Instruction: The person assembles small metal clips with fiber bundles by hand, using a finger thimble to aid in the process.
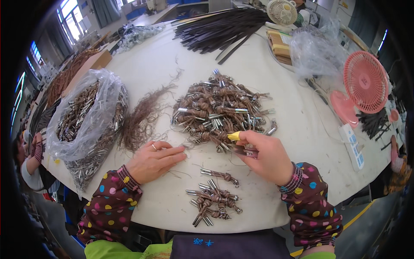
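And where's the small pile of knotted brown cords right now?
Low in the middle of the head view: the small pile lies on the table between the left sleeve and right sleeve, closer to the person than the big heap.

The heap of knotted cords (217, 101) looks matt and rough, its metal tips (238, 111) glossy. Left of the heap lie dull, fuzzy threads (146, 116) and a shiny clear plastic bag (71, 149); right of it, a smooth pink plastic fan (365, 82); beneath it, a smooth, matt tabletop (159, 209).
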A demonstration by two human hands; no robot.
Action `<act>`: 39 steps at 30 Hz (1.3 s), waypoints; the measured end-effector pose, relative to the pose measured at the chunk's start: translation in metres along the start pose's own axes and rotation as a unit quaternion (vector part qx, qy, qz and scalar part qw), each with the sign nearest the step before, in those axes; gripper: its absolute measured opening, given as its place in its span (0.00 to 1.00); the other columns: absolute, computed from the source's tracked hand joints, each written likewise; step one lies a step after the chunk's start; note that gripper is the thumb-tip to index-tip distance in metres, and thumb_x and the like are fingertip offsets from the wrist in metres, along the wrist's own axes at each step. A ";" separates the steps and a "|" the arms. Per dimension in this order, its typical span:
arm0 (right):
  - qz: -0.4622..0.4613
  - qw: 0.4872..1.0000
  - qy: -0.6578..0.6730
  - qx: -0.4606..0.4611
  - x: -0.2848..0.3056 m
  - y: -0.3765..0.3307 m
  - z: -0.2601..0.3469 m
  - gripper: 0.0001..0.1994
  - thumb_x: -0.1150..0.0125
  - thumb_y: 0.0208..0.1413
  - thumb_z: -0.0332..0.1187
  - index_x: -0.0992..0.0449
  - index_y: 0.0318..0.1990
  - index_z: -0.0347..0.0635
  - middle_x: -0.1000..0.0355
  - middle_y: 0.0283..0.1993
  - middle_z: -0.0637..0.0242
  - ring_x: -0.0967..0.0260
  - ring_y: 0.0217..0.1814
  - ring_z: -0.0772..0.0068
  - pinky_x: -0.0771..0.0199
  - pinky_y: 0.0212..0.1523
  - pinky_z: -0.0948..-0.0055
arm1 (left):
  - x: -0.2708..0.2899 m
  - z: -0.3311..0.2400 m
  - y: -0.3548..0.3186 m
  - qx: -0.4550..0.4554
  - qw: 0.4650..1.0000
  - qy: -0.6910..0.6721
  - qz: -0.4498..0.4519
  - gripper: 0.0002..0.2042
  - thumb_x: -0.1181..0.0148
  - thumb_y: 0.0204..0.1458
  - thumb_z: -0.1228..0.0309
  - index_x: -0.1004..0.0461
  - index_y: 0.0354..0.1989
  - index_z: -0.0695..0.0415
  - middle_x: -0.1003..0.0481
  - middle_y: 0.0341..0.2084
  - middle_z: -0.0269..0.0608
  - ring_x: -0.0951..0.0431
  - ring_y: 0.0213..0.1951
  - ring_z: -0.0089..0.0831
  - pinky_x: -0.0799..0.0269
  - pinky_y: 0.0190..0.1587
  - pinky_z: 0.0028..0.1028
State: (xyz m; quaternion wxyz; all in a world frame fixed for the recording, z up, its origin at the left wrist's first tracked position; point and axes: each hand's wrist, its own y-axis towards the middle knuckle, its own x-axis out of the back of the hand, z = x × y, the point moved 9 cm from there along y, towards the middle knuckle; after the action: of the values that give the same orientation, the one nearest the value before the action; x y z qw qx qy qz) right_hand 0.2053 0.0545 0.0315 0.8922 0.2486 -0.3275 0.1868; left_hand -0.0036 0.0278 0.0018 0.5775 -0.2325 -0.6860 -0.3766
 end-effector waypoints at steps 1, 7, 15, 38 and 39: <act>-0.052 0.999 -0.001 0.005 0.006 0.001 -0.001 0.17 0.33 0.45 0.29 0.29 0.45 0.41 0.25 0.34 0.64 0.25 0.35 0.60 0.26 0.33 0.70 | 0.006 0.008 -0.010 0.000 1.000 0.001 0.000 0.17 0.40 0.49 0.70 0.25 0.50 0.46 0.26 0.52 0.26 0.28 0.46 0.27 0.33 0.47 0.29; -0.046 0.980 -0.161 0.105 -0.031 0.018 0.034 0.24 0.36 0.45 0.27 0.35 0.52 0.42 0.28 0.43 0.66 0.26 0.31 0.62 0.26 0.28 0.68 | 0.048 0.047 -0.018 0.166 0.975 0.132 -0.059 0.12 0.39 0.48 0.73 0.24 0.43 0.52 0.24 0.42 0.32 0.27 0.43 0.33 0.33 0.44 0.32; -0.112 0.989 -0.098 0.016 -0.011 0.027 0.012 0.23 0.37 0.45 0.23 0.33 0.51 0.42 0.23 0.36 0.65 0.24 0.32 0.63 0.25 0.30 0.70 | 0.039 -0.012 0.082 0.093 0.983 -0.069 -0.146 0.15 0.35 0.47 0.70 0.25 0.45 0.52 0.27 0.35 0.35 0.28 0.42 0.36 0.36 0.45 0.32; -0.098 0.968 0.185 -0.135 0.003 -0.002 -0.030 0.24 0.29 0.47 0.28 0.31 0.52 0.37 0.21 0.35 0.67 0.30 0.32 0.86 0.29 0.36 0.84 | -0.008 0.013 0.082 0.258 0.774 -0.564 -0.126 0.03 0.43 0.58 0.76 0.28 0.36 0.63 0.24 0.32 0.33 0.26 0.33 0.18 0.30 0.37 0.20; -0.096 0.969 0.186 -0.134 0.004 -0.001 -0.031 0.24 0.29 0.47 0.28 0.31 0.52 0.37 0.21 0.35 0.67 0.30 0.32 0.86 0.29 0.36 0.84 | -0.002 0.019 0.079 0.264 0.788 -0.535 -0.152 0.02 0.43 0.57 0.76 0.29 0.35 0.62 0.24 0.31 0.33 0.25 0.31 0.22 0.30 0.35 0.21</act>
State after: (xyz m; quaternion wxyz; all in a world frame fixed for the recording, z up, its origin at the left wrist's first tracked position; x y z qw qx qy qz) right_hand 0.2237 0.0714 0.0130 0.9764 0.1179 -0.1526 0.0973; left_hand 0.0446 0.0908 0.0186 0.0925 -0.1273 -0.9844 -0.0791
